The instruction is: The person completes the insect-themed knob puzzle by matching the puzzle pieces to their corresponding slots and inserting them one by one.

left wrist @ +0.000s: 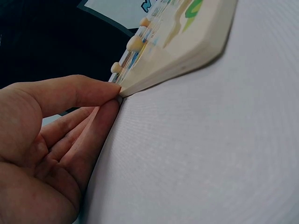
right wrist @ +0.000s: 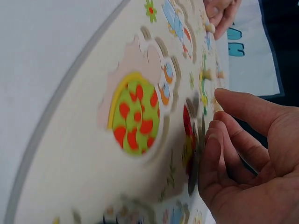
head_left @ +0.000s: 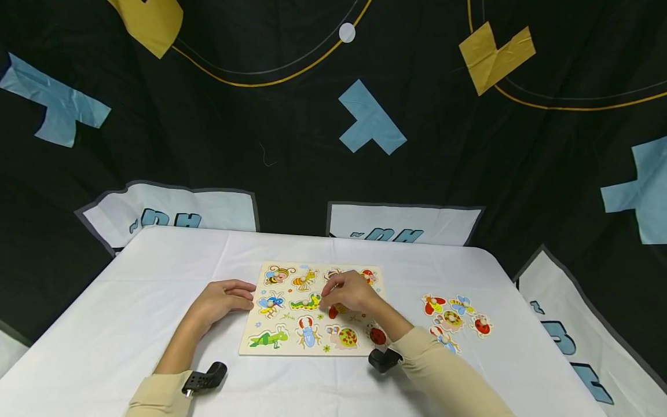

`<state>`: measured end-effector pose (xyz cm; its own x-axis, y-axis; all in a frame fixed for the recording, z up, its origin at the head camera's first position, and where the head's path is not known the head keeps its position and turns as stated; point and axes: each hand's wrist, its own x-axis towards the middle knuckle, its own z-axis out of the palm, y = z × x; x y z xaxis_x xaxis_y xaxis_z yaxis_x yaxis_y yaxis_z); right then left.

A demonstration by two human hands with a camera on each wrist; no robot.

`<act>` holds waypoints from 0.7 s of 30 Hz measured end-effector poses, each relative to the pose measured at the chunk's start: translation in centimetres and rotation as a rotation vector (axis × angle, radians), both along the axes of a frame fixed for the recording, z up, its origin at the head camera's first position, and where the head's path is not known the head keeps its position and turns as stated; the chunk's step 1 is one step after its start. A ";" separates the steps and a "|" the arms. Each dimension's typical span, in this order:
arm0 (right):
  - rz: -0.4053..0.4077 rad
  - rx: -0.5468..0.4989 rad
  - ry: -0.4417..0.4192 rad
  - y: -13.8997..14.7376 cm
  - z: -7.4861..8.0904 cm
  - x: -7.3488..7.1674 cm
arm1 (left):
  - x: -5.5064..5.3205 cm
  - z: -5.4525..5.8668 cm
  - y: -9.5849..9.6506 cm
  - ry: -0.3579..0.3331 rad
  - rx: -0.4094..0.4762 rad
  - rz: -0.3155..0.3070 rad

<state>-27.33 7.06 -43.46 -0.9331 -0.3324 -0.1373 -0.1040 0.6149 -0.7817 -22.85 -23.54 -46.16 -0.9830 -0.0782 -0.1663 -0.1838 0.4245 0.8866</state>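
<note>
A wooden insect puzzle board [head_left: 327, 347] lies on the white cloth. At its left edge rests my left hand [head_left: 221, 301], fingertips against the wood; the left wrist view shows the thumb and a finger meeting the board's side [left wrist: 177, 72]. My right hand [head_left: 354, 292] is over the middle of the board, thumb and fingers pinched together beside the green caterpillar [head_left: 299, 304]. It holds a thin puzzle piece [right wrist: 200, 149], seen nearly edge-on close over a red and yellow picture [right wrist: 188, 135]. The fingers hide the piece's printed face.
Several loose insect pieces, among them a ladybug [head_left: 482, 325], a snail [head_left: 449, 321] and a red-winged insect [head_left: 433, 304], lie to the right of the board on the cloth-covered table [head_left: 292, 388]. Wooden knobs [left wrist: 135, 44] stick up from the board. A black curtain [head_left: 292, 156] hangs behind.
</note>
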 end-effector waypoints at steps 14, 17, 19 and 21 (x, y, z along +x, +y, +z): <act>-0.074 0.012 0.036 2.9 0.3 -0.1 | 0.0 -0.3 0.0 -0.001 -0.050 0.006; -0.085 0.017 0.052 3.7 0.4 -0.3 | -0.1 -0.3 0.0 0.001 -0.052 0.010; -0.094 0.014 0.064 4.2 0.5 -0.4 | -0.1 -0.3 0.0 0.003 -0.053 0.010; -0.103 0.011 0.071 4.7 0.5 -0.5 | -0.1 -0.3 0.0 0.004 -0.052 0.008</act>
<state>-27.79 11.79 -42.96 -0.9697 -0.2334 -0.0722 -0.0953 0.6334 -0.7680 -22.98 -23.52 -46.43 -0.9830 -0.0941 -0.1578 -0.1835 0.4685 0.8642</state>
